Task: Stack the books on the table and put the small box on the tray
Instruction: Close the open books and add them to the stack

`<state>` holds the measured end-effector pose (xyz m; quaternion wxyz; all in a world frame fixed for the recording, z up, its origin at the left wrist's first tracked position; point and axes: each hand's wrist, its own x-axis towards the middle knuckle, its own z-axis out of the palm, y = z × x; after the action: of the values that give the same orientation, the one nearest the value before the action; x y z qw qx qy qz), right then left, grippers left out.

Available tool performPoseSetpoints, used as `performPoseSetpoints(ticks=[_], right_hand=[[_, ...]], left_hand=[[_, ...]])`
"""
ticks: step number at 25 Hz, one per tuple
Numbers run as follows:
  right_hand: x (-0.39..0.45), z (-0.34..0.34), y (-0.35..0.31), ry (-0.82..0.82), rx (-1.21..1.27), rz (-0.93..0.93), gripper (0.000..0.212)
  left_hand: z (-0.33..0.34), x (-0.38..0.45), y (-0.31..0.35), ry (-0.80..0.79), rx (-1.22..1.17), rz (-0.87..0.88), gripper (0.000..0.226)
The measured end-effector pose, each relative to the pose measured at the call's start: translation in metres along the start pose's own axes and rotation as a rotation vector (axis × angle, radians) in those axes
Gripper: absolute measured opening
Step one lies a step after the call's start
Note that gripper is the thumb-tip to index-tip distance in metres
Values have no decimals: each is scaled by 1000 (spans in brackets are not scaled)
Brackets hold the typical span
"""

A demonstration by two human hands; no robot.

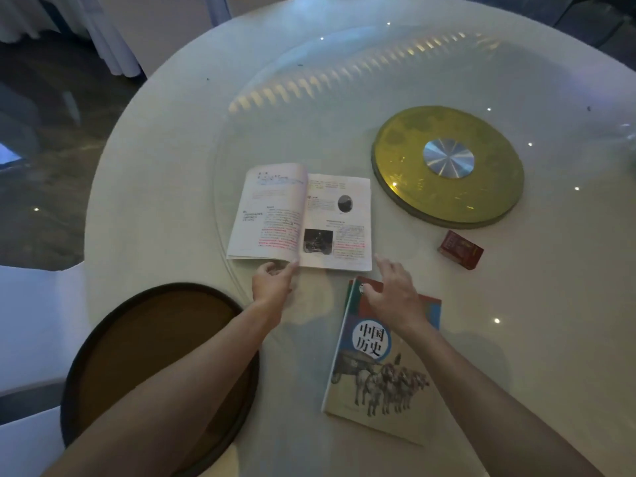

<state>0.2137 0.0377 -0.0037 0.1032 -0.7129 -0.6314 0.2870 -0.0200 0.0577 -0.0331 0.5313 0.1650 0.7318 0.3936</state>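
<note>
An open book (303, 215) lies flat on the round white table (516, 339), pages up. My left hand (272, 284) pinches its near edge at the spine. A closed book (382, 370) with a horse-and-cart cover lies nearer me to the right. Above its top corner hovers my right hand (395, 294), fingers spread and holding nothing, the index tip near the open book's right page. A small red box (460, 249) sits on the table to the right of the open book. The round brown tray (151, 342) with a dark rim lies at the near left, partly under my left forearm.
A gold disc with a silver hub (447, 166) sits under the glass turntable (309, 80) at the table's middle. A white-covered chair (31, 332) stands at the left edge. White drapes hang at the far left.
</note>
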Motion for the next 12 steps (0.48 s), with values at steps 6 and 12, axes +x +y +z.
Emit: performPoseSetpoints(ticks=[6,12], right_hand=[[50,29,-45,-262,-253,-12,70],[57,34,-27,-330,-332,57,75]], left_hand=[[-4,36,28,-93,-428,-327,25],[7,36,25,18,-156,43,11]])
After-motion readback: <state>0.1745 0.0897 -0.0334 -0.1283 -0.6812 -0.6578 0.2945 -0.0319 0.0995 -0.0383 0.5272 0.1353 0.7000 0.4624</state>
